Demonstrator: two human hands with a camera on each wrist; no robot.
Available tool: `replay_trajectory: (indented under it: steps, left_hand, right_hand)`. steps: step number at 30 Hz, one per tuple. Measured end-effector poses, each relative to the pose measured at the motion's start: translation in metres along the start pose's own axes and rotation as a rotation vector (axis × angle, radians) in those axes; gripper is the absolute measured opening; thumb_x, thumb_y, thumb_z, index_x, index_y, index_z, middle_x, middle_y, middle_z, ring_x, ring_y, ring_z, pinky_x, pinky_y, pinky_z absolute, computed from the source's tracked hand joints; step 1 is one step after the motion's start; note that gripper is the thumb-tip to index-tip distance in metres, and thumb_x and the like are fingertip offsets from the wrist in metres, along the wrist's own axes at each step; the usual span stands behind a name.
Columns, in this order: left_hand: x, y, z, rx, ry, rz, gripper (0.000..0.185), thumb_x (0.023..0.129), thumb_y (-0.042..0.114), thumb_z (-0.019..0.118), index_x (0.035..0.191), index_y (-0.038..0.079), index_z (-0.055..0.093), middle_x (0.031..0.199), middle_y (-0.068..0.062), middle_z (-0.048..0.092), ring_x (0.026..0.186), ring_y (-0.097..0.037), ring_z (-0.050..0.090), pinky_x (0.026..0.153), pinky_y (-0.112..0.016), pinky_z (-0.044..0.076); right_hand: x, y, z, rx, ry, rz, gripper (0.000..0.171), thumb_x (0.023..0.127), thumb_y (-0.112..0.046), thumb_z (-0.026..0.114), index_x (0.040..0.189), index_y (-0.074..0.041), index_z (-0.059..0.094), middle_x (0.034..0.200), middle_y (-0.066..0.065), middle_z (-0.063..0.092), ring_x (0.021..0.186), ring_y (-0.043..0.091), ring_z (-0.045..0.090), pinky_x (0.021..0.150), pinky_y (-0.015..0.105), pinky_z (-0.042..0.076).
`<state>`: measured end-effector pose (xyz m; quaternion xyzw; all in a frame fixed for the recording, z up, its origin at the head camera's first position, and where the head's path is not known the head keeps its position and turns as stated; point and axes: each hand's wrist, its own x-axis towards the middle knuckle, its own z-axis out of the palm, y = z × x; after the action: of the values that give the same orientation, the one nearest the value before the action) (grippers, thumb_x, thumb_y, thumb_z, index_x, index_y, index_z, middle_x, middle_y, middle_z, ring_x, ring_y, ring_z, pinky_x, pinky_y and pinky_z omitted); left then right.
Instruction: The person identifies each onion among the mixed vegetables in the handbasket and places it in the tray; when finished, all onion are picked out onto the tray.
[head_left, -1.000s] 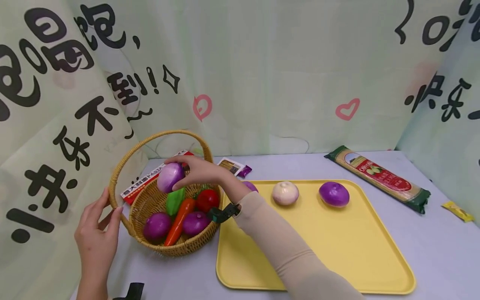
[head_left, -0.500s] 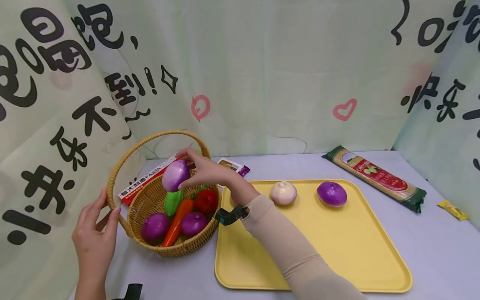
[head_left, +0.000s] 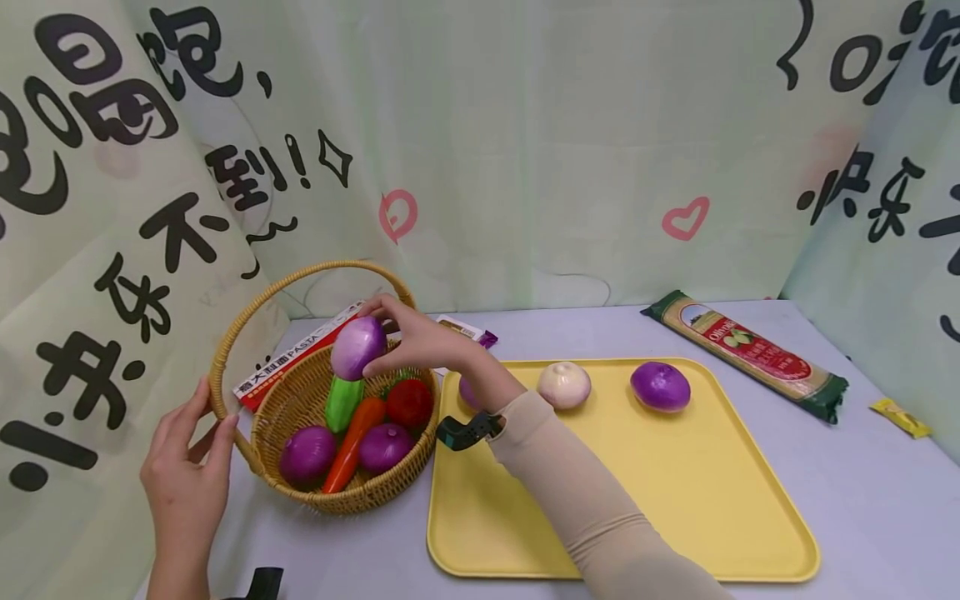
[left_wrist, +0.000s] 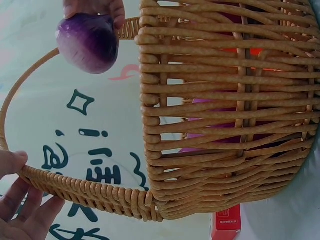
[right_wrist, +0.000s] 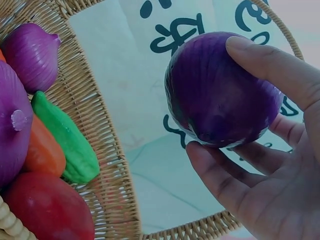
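Purple onion (head_left: pixel 358 347) is pinched by right hand (head_left: pixel 420 340) fingertips, held just above basket (head_left: pixel 300 400) w/ tray (head_left: pixel 675 500) off to the right; basket handle is gripped by left hand (head_left: pixel 183 479).

Purple onion (head_left: pixel 469 393) on the tray, mostly behind the right forearm (colour barely showing)

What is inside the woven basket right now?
Inside the woven basket lie two purple onions, an orange carrot, a green cucumber and a red tomato. Anything beneath them is hidden.
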<state>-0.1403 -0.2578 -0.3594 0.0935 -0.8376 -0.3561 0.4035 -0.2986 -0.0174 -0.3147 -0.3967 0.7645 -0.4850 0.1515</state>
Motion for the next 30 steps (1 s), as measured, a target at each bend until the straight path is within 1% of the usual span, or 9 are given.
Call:
replay_trajectory:
  steps: [5, 11, 15, 19, 23, 26, 27, 30]
  left_hand:
    - [-0.0005, 0.0013, -0.0003, -0.001, -0.003, -0.014, 0.059, 0.085, 0.007, 0.066, 0.135, 0.035, 0.049, 0.113, -0.008, 0.058, 0.099, 0.023, 0.041, 0.075, 0.007, 0.036]
    - [-0.0002, 0.0021, -0.0004, -0.001, -0.004, -0.014, 0.058, 0.085, 0.005, 0.066, 0.135, 0.03, 0.05, 0.113, -0.009, 0.058, 0.098, 0.023, 0.04, 0.075, 0.007, 0.036]
    - [-0.0001, 0.001, -0.0004, 0.001, -0.006, -0.016, 0.058, 0.085, 0.006, 0.066, 0.135, 0.031, 0.05, 0.113, -0.008, 0.059, 0.099, 0.022, 0.041, 0.075, 0.007, 0.035]
    - [-0.0002, 0.0005, -0.0005, 0.007, -0.006, -0.019, 0.058, 0.086, 0.007, 0.066, 0.135, 0.032, 0.05, 0.113, -0.007, 0.058, 0.1, 0.018, 0.046, 0.075, 0.007, 0.036]
    - [0.0002, 0.0011, -0.0007, 0.004, -0.008, -0.019, 0.059, 0.086, 0.007, 0.066, 0.135, 0.035, 0.049, 0.113, -0.008, 0.058, 0.101, 0.018, 0.046, 0.076, 0.006, 0.037]
    - [0.0004, 0.0016, -0.0008, -0.001, -0.013, -0.025, 0.06, 0.086, 0.007, 0.066, 0.135, 0.037, 0.048, 0.114, -0.009, 0.059, 0.102, 0.017, 0.046, 0.076, 0.006, 0.037]
    - [0.0005, 0.0017, -0.0008, -0.005, -0.014, -0.028, 0.06, 0.086, 0.007, 0.066, 0.135, 0.037, 0.048, 0.114, -0.009, 0.059, 0.103, 0.015, 0.048, 0.076, 0.006, 0.037]
    - [0.0007, 0.0022, -0.001, 0.001, -0.015, -0.035, 0.059, 0.086, 0.008, 0.065, 0.135, 0.037, 0.048, 0.115, -0.009, 0.059, 0.103, 0.015, 0.048, 0.076, 0.006, 0.037]
  right_hand:
    - [-0.0004, 0.0003, -0.0003, -0.002, 0.0, -0.013, 0.068, 0.079, -0.015, 0.075, 0.133, -0.012, 0.035, 0.135, 0.008, 0.044, 0.127, 0.022, 0.044, 0.106, 0.031, 0.046]
    - [-0.0022, 0.0011, -0.0008, 0.018, 0.006, -0.018, 0.067, 0.079, -0.014, 0.075, 0.134, -0.015, 0.035, 0.137, 0.008, 0.044, 0.129, 0.025, 0.042, 0.104, 0.032, 0.048]
    - [-0.0031, 0.0019, -0.0009, 0.06, 0.008, -0.014, 0.068, 0.08, -0.014, 0.074, 0.135, -0.014, 0.035, 0.137, 0.008, 0.043, 0.127, 0.025, 0.044, 0.097, 0.031, 0.052]
    - [-0.0024, 0.0036, -0.0005, 0.109, 0.009, -0.016, 0.066, 0.081, -0.012, 0.072, 0.136, -0.014, 0.035, 0.136, 0.008, 0.043, 0.122, 0.025, 0.048, 0.091, 0.03, 0.055]
    - [-0.0021, 0.0056, -0.0004, 0.123, 0.015, -0.024, 0.065, 0.082, -0.012, 0.072, 0.137, -0.015, 0.036, 0.137, 0.008, 0.042, 0.124, 0.026, 0.047, 0.094, 0.03, 0.053]
    - [-0.0025, 0.0075, -0.0009, 0.135, 0.019, -0.028, 0.066, 0.082, -0.012, 0.071, 0.138, -0.014, 0.036, 0.138, 0.008, 0.042, 0.126, 0.027, 0.045, 0.096, 0.031, 0.052]
    - [-0.0027, 0.0081, -0.0011, 0.138, 0.022, -0.028, 0.066, 0.082, -0.012, 0.071, 0.139, -0.013, 0.036, 0.139, 0.007, 0.042, 0.127, 0.027, 0.045, 0.097, 0.031, 0.052]
    - [-0.0038, 0.0089, -0.002, 0.144, 0.03, -0.025, 0.066, 0.082, -0.012, 0.071, 0.139, -0.014, 0.037, 0.139, 0.007, 0.042, 0.127, 0.027, 0.045, 0.097, 0.031, 0.052]
